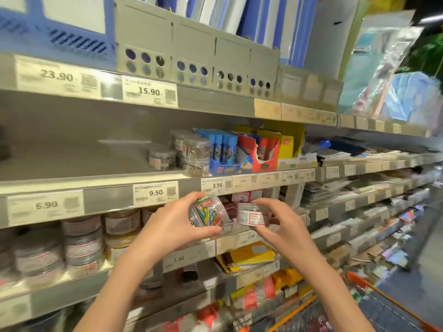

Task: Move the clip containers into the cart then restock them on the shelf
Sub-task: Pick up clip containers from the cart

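I see grey file boxes standing along the top shelf, with a blue basket at its left end. One shelf down, blue glue sticks sit in a display box beside a red box and a yellow box. Price tags line the shelf edges. Yellow packets lie lower down.

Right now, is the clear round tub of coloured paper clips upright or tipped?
Tipped: the clear round tub of coloured paper clips lies on its side in the left hand, lid facing right.
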`<state>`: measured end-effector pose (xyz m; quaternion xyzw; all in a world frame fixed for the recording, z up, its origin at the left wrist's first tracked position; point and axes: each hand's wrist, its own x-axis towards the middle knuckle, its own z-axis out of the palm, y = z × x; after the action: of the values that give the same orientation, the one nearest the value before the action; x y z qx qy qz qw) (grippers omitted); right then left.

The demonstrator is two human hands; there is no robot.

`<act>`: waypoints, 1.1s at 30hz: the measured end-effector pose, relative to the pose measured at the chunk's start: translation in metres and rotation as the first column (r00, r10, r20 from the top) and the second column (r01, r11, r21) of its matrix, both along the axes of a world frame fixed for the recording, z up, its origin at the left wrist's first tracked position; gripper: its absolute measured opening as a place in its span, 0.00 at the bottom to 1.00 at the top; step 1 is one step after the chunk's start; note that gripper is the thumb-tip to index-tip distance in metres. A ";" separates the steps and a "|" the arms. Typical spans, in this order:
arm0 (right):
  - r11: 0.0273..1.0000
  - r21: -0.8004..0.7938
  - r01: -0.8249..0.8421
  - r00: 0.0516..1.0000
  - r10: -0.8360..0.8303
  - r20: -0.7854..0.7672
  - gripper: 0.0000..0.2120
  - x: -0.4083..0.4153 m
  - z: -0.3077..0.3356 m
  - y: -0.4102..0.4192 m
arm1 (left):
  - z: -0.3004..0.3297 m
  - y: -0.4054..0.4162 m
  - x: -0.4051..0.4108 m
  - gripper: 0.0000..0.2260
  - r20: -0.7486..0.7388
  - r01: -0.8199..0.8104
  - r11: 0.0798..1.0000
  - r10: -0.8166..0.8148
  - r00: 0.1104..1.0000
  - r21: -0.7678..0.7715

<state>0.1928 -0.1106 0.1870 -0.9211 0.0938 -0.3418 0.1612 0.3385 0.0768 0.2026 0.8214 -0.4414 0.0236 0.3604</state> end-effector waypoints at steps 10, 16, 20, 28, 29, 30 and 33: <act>0.996 -0.039 -0.081 0.987 0.086 0.138 0.23 0.047 0.029 0.059 | 0.029 0.069 -0.003 0.31 0.038 -0.224 0.952 0.237 0.971 -0.209; 0.990 -0.076 -0.121 0.973 0.134 0.187 0.23 0.083 0.057 0.089 | 0.064 0.095 0.022 0.29 0.126 -0.280 0.902 0.335 0.934 -0.328; 0.987 -0.131 -0.094 0.971 0.121 0.209 0.23 0.109 0.066 0.102 | 0.076 0.103 0.046 0.35 0.155 -0.276 0.882 0.356 0.922 -0.383; 0.982 -0.176 -0.076 0.976 0.109 0.189 0.22 0.151 0.080 0.118 | 0.081 0.113 0.104 0.32 0.070 -0.366 0.906 0.388 0.919 -0.212; 0.981 -0.178 -0.073 0.978 0.105 0.179 0.22 0.155 0.080 0.119 | 0.081 0.115 0.109 0.32 0.081 -0.342 0.918 0.364 0.928 -0.199; 0.982 -0.173 -0.072 0.981 0.101 0.168 0.22 0.158 0.079 0.119 | 0.081 0.117 0.112 0.31 0.089 -0.317 0.928 0.339 0.937 -0.195; 0.983 -0.178 -0.043 0.992 0.063 0.108 0.23 0.167 0.078 0.119 | 0.079 0.124 0.122 0.29 0.081 -0.276 0.943 0.295 0.952 -0.187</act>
<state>0.3600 0.0087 0.2650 -0.9130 0.0294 -0.3960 0.0937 0.4603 0.2007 0.2816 0.8396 -0.3328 0.1584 0.3989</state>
